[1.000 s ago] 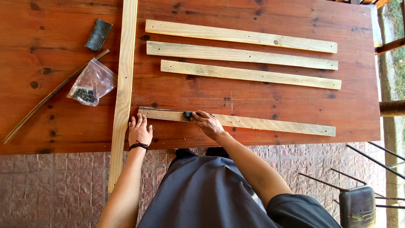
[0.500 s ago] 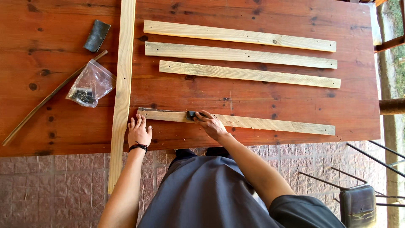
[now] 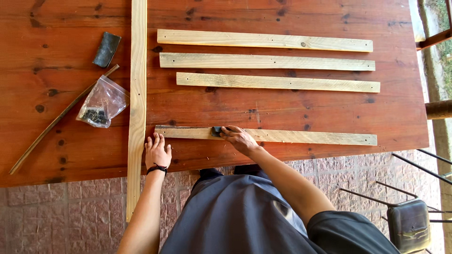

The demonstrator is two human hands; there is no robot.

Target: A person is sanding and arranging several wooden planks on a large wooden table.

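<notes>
The slat [image 3: 292,136] is a long, thin strip of pale, rough wood with small holes near its ends. It lies flat on the table [image 3: 235,108] — smooth red-brown boards with dark knots.

The right hand [image 3: 240,139] rests on the slat. Its fingers are pressed together over a small dark block [image 3: 216,131], which sits on the slat just past the fingertips. Most of the slat runs off to the right of this hand.

The left hand [image 3: 157,151] lies flat on the table, fingers close together and pointing at the left end of the slat. The fingertips touch or nearly touch its near edge. A dark band goes round the wrist.

Just left of that hand a long board [image 3: 137,94] of the same pale wood runs up and down and sticks out over the table's edge.

Further left is a clear, crinkly bag [image 3: 103,102] — small dark bits lie in its bottom corner. Beside it lie a thin brown stick [image 3: 61,120] and a dark pad [image 3: 106,49].

Above the right hand, well apart from it, three more slats [image 3: 263,61] lie side by side.
</notes>
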